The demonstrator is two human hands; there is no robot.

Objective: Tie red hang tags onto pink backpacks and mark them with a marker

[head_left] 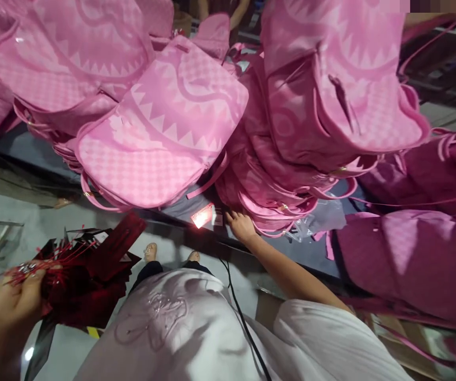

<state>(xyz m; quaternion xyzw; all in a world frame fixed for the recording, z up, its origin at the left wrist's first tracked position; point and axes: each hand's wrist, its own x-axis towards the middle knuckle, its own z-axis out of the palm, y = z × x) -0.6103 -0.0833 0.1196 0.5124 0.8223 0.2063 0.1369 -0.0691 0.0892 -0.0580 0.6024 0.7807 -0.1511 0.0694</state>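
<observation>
My left hand [11, 304] is closed around a bundle of dark red hang tags [89, 270] with red strings, held low at the left over the floor. My right hand [242, 225] reaches forward to the table edge, its fingers resting beside a small shiny tag [203, 216] under the stack of pink backpacks [287, 159]. I cannot make out whether these fingers pinch anything. A large pink backpack with a shark-mouth print [164, 127] lies on top in the middle.
Piles of pink backpacks [53, 58] cover the dark table [311, 248]. Darker magenta bags [410, 254] lie at the right. Clear plastic wrap [305, 227] sits near the table edge. Below me are the grey floor [25, 233] and my feet.
</observation>
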